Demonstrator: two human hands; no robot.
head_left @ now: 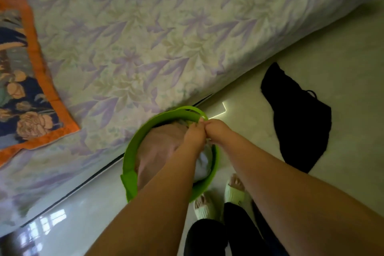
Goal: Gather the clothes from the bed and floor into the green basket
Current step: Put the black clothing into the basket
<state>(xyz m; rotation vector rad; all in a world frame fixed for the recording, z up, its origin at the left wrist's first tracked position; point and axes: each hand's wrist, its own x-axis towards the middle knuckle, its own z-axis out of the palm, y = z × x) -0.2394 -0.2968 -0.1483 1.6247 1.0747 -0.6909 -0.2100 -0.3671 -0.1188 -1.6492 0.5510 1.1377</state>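
We see both hands meet at the far rim of the green basket (129, 153) beside the bed (166, 37): left hand (194, 137) and right hand (216, 131), fingers curled around its handles. Pink clothes (160, 147) fill it; black garment (299, 118) lies on the floor (342, 58), right. No readable writing.

Bare forearms, black trousers (207, 237) (2 legs) and pale green slippers (233, 192).

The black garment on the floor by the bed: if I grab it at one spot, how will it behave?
The black garment lies flat and crumpled, so it is probably floppy and would drape from one pinch. It looks thin, likely light. Its thin loop may dangle and catch on the green basket rim.
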